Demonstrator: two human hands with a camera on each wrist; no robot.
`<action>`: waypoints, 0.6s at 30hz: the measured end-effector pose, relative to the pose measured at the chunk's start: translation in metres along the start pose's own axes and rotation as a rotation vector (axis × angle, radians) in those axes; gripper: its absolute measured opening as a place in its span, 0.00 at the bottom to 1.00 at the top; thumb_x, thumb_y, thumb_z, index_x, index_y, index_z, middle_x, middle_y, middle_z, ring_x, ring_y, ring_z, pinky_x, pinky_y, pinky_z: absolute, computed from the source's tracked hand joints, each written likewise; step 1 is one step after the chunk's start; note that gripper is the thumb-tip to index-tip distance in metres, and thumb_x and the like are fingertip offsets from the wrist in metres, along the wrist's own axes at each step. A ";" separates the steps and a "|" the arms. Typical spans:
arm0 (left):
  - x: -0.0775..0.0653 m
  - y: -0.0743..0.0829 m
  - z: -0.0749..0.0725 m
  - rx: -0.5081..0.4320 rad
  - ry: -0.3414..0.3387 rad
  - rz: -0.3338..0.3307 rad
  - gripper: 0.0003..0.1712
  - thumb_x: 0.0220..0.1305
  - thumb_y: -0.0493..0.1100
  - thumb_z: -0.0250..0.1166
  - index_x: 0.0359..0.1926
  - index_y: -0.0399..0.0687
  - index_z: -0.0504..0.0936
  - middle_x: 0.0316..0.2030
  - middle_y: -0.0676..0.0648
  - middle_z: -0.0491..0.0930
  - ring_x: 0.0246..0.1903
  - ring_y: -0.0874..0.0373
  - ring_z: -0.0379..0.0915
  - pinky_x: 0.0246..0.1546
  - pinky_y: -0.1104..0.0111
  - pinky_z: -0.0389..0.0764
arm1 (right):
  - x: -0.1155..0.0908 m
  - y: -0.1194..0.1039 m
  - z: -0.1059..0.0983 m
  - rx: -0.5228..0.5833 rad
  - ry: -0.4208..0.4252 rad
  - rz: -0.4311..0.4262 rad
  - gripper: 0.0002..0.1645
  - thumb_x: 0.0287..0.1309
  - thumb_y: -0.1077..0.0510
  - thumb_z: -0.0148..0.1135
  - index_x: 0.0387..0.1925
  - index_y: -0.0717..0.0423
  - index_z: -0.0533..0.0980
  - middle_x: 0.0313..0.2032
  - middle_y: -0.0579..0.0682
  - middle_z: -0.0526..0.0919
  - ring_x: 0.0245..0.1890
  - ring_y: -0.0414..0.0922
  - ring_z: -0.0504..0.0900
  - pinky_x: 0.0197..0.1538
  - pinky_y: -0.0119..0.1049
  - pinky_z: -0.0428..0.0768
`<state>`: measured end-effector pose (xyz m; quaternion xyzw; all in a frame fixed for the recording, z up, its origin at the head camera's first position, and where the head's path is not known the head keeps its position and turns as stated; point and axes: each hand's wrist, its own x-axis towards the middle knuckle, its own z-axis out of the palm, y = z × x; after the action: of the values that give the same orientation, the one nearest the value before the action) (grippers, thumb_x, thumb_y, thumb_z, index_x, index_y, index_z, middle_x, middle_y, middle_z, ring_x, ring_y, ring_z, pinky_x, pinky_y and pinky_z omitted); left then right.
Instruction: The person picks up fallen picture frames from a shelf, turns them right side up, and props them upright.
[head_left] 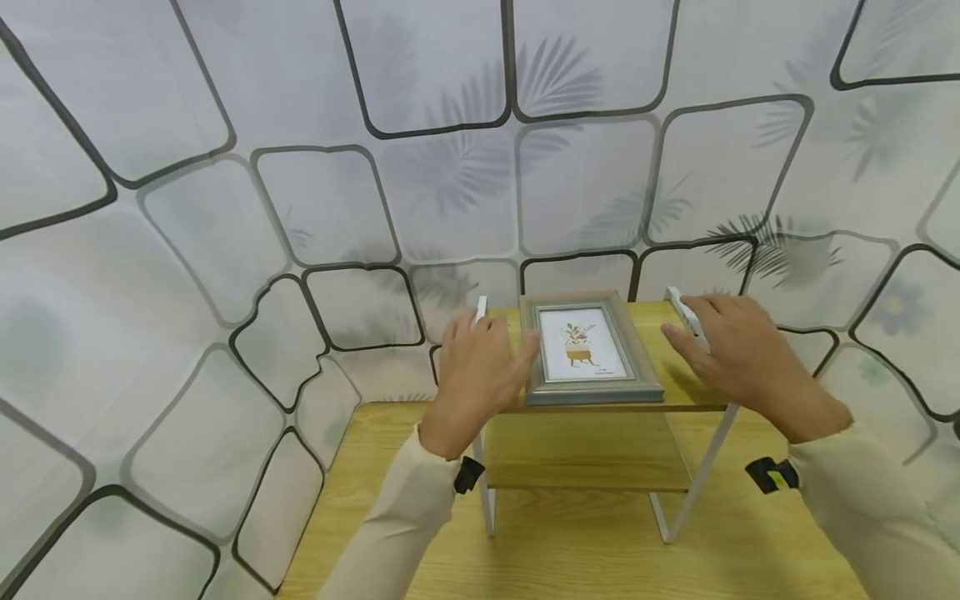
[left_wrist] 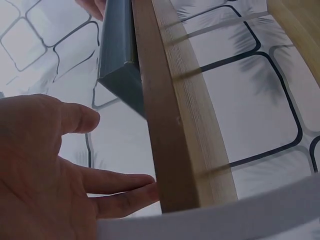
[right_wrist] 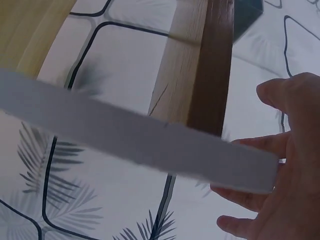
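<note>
My left hand (head_left: 480, 367) and right hand (head_left: 738, 358) sit at opposite ends of a small two-tier table (head_left: 651, 318), its yellow wood-grain top lying between them. My left fingers reach out nearly straight, the thumb standing well apart, and up close the tips meet the brown edge (left_wrist: 165, 130) of the board; I cannot tell how hard they press. My right fingers lie extended behind a flat, smooth white bar (right_wrist: 150, 140) with a squared end, the thumb held clear of it; neither hand curls round anything. The brown edge is a plain, smooth strip, and beside it runs a paler face streaked with fine grain. On the top, between my hands, a rectangular picture frame (head_left: 592, 391) lies face up, its stepped moulding silvery grey-beige, with bluish-grey sides that are thick and slope inward. Inside it a white print (head_left: 581, 342) shows leafy sprigs in an orange-brown pot on legs. Below, a thin lower shelf (head_left: 585, 454) spans the slim, slanting white legs (head_left: 701, 471), which stand on a broad yellow wood-grain surface (head_left: 585, 562). Behind, a pale wall covering (head_left: 322, 208) carries rounded squares in grey and black and feathery leaf shapes. My cream sleeves (head_left: 408, 500) wrinkle softly above black wrist straps (head_left: 468, 475).
</note>
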<state>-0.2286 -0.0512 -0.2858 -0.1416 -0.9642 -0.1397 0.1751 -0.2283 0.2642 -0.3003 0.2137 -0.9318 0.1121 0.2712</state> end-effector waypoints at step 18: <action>0.008 0.010 0.008 0.036 -0.191 0.018 0.33 0.78 0.61 0.47 0.17 0.51 0.77 0.61 0.41 0.79 0.73 0.42 0.57 0.75 0.47 0.49 | 0.029 -0.035 0.015 -0.068 -0.296 0.001 0.35 0.74 0.40 0.54 0.52 0.73 0.79 0.49 0.69 0.81 0.47 0.64 0.80 0.53 0.62 0.75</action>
<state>-0.2350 -0.0377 -0.2878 -0.1596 -0.9776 -0.1069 0.0861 -0.2407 0.2187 -0.2935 0.2180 -0.9650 0.0481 0.1376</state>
